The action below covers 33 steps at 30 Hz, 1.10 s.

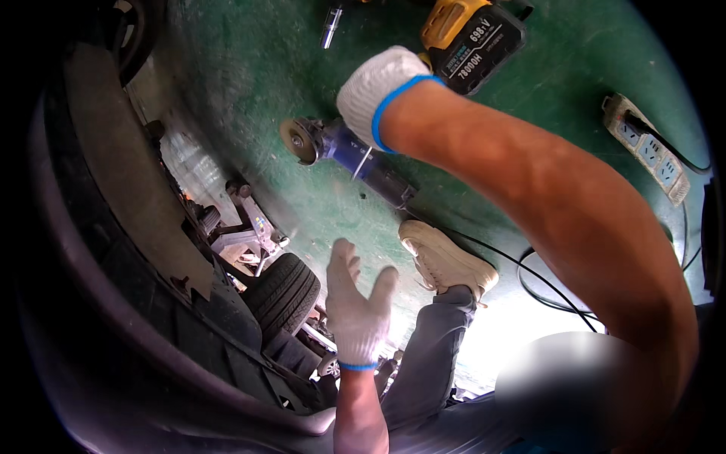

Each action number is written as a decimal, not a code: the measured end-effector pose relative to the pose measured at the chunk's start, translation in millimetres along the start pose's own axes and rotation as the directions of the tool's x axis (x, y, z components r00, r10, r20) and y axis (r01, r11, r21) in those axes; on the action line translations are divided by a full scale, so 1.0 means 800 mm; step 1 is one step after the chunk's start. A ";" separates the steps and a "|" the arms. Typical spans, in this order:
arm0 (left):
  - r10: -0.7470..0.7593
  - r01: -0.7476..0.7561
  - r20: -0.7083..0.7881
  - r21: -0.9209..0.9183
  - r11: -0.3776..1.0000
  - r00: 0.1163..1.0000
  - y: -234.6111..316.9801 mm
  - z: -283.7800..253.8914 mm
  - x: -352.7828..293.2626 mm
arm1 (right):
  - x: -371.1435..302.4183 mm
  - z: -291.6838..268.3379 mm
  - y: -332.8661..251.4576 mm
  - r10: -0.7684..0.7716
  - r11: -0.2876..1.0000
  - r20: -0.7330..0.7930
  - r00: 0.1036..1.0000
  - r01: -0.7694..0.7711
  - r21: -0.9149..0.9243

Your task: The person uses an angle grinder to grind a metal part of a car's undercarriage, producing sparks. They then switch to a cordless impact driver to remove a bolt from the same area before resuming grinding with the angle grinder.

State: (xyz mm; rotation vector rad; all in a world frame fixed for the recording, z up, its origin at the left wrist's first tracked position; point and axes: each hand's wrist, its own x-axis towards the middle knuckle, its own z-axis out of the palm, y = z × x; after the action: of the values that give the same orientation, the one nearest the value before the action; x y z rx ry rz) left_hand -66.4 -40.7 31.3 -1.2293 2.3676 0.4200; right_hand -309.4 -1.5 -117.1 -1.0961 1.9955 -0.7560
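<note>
My left hand (358, 310), in a white knit glove with a blue cuff, is raised palm-side near the tyre, fingers and thumb apart, holding nothing. A matching glove covers my right hand (386, 87), stretched far forward over the green floor. Its fingers are hidden behind the back of the hand, so a grip cannot be made out. Just beside and below it lies a blue angle grinder (352, 155), its round disc (298, 141) pointing left. Beyond that hand sits a yellow cordless power tool with a black battery pack (484, 45).
A vehicle's dark body edge (144, 227) curves along the left, with a tyre (283, 295) and a floor jack (261, 227) near it. A metal socket (330, 28) lies at the far side. A power strip (646, 151) and black cord (522, 268) are at right. My shoe (446, 257) is beside the grinder.
</note>
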 end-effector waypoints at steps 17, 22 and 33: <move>-0.224 0.229 0.046 -0.215 0.949 0.974 0.020 -0.082 -0.120 | -0.081 0.058 -0.173 -0.209 0.155 -0.168 0.963 0.203 0.967; -0.309 0.268 -0.089 -0.313 0.911 0.947 0.015 -0.088 -0.119 | -0.075 0.061 -0.199 -0.286 0.137 -0.267 0.920 0.315 0.939; -0.437 0.407 -0.089 -0.235 0.883 0.895 0.047 -0.094 -0.110 | -0.064 0.058 -0.210 -0.347 0.048 -0.232 0.909 0.264 0.963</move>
State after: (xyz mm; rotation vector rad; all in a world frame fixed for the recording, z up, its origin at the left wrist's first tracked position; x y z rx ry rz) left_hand -70.8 7.4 143.3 -1.8803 2.1122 0.4587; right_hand -177.2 -41.6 1.5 -0.5861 0.6427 -1.8937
